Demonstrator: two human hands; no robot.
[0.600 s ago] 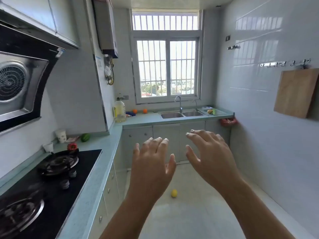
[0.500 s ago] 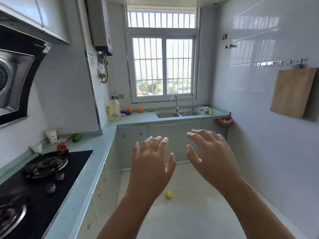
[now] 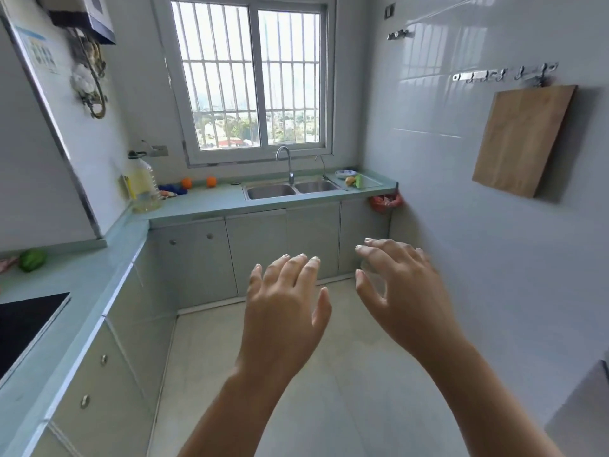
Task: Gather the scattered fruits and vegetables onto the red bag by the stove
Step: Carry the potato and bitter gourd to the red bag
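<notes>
Turned from the stove toward the far tabletop edge, both hands, left (image 3: 283, 311) and right (image 3: 400, 298), spread and empty; two oranges (image 3: 198, 182) by the window corner, nothing gathered.

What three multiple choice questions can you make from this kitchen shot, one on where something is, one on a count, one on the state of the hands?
1. Where does the green pepper lie?
A. In the sink
B. On the left counter, beyond the stove
C. On the floor

2. How many orange fruits sit on the far counter left of the sink?
A. Two
B. Four
C. None

3. What are the left hand and right hand doing?
A. Each grips a fruit
B. Both rest on the counter
C. Both are open and empty, held out in the air

Answers:
1 B, it lies on the counter past the stove.
2 A, one orange and another orange show.
3 C, fingers spread, nothing held.
</notes>
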